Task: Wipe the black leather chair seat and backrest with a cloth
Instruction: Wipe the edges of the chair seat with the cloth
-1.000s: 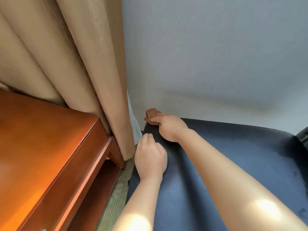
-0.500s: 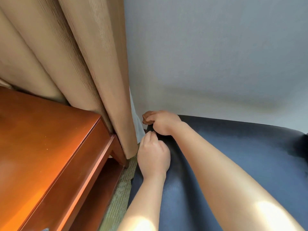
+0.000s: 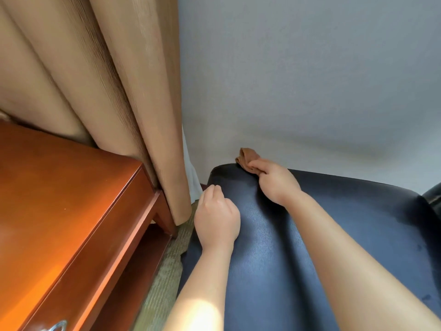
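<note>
At the far left stands the glossy reddish-brown wooden desk (image 3: 71, 199), and behind it hang the heavy tan pleated curtains (image 3: 107, 91), their hem reaching the patterned greenish carpet (image 3: 162, 278) just beside the chair.

Next comes the left hand (image 3: 216, 220), resting knuckles-up on the left edge of the black leather chair's padded upholstery (image 3: 274, 271). Its fingers are curled under loosely; it appears to brace the chair rather than grip anything, though the fingertips are hidden, so I cannot be sure they pinch nothing. It sits where it sat half a second ago, near the upper left corner of the leather.

The change is further right. The right hand (image 3: 276, 182) pinches the small bunched brown cloth (image 3: 247, 158) between thumb and curled fingers, pressing it on the rounded top edge of the chair, close against the pale grey wall (image 3: 298, 80). A second ago, and again half a second ago, that hand and cloth were tucked at the corner of the leather, just above the left hand; now they have slid rightward along the top edge, and the two hands are clearly apart.

My reading is that the corner has been covered and the wipe is travelling across the upper rim toward the right. The broad leather area under the forearms, and the stretch of rim out to the far right, probably remain to be done.
</note>
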A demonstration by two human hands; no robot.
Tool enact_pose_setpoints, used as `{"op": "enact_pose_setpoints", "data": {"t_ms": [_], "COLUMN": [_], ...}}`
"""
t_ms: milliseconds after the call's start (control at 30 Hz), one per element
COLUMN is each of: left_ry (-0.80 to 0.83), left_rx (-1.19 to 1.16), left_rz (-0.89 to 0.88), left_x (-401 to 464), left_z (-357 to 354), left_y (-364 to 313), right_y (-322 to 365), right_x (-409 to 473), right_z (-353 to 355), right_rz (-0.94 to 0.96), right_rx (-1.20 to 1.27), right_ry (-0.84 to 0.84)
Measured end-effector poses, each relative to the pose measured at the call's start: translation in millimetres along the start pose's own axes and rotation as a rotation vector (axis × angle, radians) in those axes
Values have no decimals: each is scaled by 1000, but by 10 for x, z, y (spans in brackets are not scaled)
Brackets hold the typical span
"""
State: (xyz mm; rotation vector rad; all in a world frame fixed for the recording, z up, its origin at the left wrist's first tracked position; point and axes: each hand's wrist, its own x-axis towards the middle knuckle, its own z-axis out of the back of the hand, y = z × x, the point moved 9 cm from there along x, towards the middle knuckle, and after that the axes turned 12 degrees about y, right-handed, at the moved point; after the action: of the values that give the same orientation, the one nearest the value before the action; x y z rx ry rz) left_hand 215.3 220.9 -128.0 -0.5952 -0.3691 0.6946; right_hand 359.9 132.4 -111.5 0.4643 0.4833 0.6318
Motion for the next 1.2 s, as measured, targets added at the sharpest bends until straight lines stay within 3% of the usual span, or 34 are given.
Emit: {"op": "enact_pose_setpoints", "data": {"t_ms": [167, 400, 600, 833, 1000, 1100, 1200], "left_ry": [-39, 44, 86, 188, 359, 430, 577], "left_rx": [10, -34, -22, 126, 366, 474, 554], "left_rz": [-13, -18, -10, -70, -255, -323, -338], "left_x": [-13, 20, 6, 65, -67, -276, -547], "left_z": [18, -33, -57, -139, -216, -160, -98], "left_y": [5, 3, -25, -96, -189, -164, -182], "right_y": [251, 634, 486, -137, -126, -257, -404], "right_x": [67, 303, 235, -12, -429, -790, -1128], "right_z": [-116, -431, -339, 49, 149, 138, 58], "right_rz": [34, 133, 139, -28, -57, -111, -165], "right_rx": [-122, -224, -152, 11, -15, 211, 852], "right_ry": [25, 109, 181, 37, -60, -123, -176]}}
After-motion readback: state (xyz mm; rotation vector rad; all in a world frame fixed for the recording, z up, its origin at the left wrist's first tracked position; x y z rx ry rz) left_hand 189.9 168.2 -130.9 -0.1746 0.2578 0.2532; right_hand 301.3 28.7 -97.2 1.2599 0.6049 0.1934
